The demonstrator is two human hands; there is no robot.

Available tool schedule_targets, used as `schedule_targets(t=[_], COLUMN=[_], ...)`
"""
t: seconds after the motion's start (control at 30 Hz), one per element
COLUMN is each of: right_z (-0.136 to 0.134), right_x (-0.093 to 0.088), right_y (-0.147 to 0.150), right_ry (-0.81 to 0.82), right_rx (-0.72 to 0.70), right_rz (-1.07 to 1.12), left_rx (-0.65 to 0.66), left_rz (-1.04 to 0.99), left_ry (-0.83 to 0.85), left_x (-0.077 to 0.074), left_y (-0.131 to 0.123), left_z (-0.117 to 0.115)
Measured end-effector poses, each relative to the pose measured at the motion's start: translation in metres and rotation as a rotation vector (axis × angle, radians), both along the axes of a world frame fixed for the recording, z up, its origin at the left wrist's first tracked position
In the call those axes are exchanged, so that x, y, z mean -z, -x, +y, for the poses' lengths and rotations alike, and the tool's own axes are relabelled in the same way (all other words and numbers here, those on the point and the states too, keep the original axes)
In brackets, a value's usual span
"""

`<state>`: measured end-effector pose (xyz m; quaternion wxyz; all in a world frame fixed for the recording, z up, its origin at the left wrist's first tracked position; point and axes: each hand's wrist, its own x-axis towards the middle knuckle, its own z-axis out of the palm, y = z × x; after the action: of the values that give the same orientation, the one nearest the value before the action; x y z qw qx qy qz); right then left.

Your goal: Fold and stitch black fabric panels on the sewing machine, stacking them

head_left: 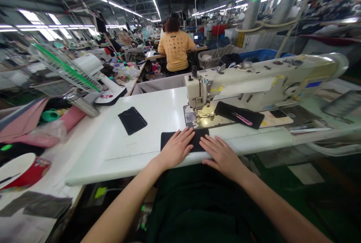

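A dark folded fabric piece (168, 137) lies flat at the table's front edge, just below the sewing machine's needle area (203, 113). My left hand (178, 146) rests on its middle with the fingers stretched out. On its right end lie the fingertips of my right hand (221, 155), also extended, with the palm over the table edge. Both hands partly cover the cloth. To the left sits a second small dark fabric piece (132, 120) with a light stitched line. Right of the needle, pink-handled thread snips (243, 119) lie on another dark fabric stack (225, 111).
The sewing machine (270, 75) spans the right side of the white table (152, 104). A phone (278, 114) lies by its base. At left stand a fan (67, 68), a metal flask (83, 105) and a red-and-white bowl (24, 171). A person in a yellow shirt (176, 49) sits ahead.
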<state>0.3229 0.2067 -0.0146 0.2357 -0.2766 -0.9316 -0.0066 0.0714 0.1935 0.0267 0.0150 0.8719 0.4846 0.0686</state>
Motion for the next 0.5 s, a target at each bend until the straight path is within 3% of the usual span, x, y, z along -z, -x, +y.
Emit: schedule_targets(t=[0.2,0.33,0.43,0.5], right_z=[-0.009,-0.012,-0.005,0.007], right_x=[0.005,-0.003,-0.024,-0.041], right_y=[-0.010,-0.017,-0.015,-0.007], right_ry=[-0.053,0.007,0.227,0.450], right_rx=[-0.072,-0.142,-0.122,-0.045], right_rz=[0.075,0.136,0.254,0.379], left_rx=[0.059,0.079,0.068,-0.083], left_rz=[0.058,0.027,-0.162,-0.344], left_ry=[-0.057,-0.112,-0.017,0.131], left_x=[0.003,0.010,-0.006,-0.027], left_y=[0.016,0.037,0.049,0.055], left_z=[-0.039,-0.066,-0.071,-0.061])
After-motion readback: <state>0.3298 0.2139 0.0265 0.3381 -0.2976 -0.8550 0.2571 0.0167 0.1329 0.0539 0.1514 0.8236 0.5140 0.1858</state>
